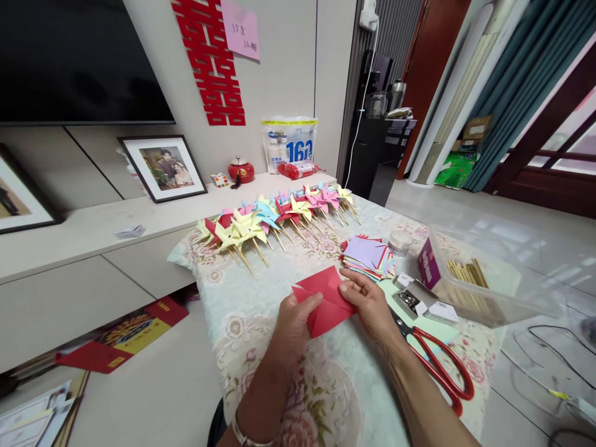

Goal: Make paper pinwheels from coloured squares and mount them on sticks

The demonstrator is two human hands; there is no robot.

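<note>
A square of red paper [329,305], slit inward from its corners, is held between both hands above the flowered tablecloth. My left hand [297,320] grips its left side, thumb on top and fingers hidden beneath. On the right edge, my right hand [365,298] pinches the sheet between thumb and fingers. Just beyond that hand lies a stack of coloured paper squares [367,254], lilac uppermost. Red-handled scissors [440,366] rest beside my right forearm, next to a small open box of metal pins [410,303]. Finished paper pinwheels [279,214] on sticks lie in rows at the table's far side.
A clear plastic bin [493,310] with wooden sticks [468,273] stands at the table's right. A round clear container [400,241] sits behind the paper stack. Beyond the table, a white cabinet [93,226] bears a framed photo [162,167] and a red pot [241,171].
</note>
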